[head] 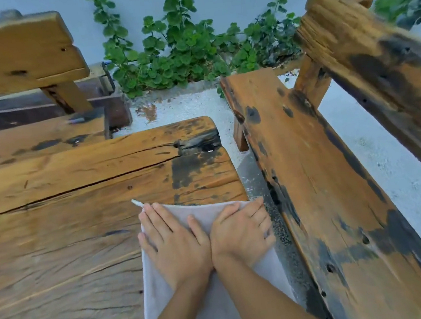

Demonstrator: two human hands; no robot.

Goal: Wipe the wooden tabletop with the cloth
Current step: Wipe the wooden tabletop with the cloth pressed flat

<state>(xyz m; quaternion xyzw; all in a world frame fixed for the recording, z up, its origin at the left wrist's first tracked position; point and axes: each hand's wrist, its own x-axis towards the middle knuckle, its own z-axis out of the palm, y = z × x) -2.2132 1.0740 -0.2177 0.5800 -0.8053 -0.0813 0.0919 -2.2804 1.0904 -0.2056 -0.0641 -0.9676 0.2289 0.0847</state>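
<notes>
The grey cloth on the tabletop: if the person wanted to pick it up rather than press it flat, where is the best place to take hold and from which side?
Probably the far-left corner of the grey cloth. It curls up off the wooden tabletop just beyond the left hand, so fingers could pinch it from above. The rest lies flat under both palms; the right hand covers the table-edge side.

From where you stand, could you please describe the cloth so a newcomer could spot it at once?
Start at the wooden tabletop and follow its right edge, beside the bench. The cloth lies flat there under the left hand and right hand. It is the only pale grey fabric among brown wood.
</notes>
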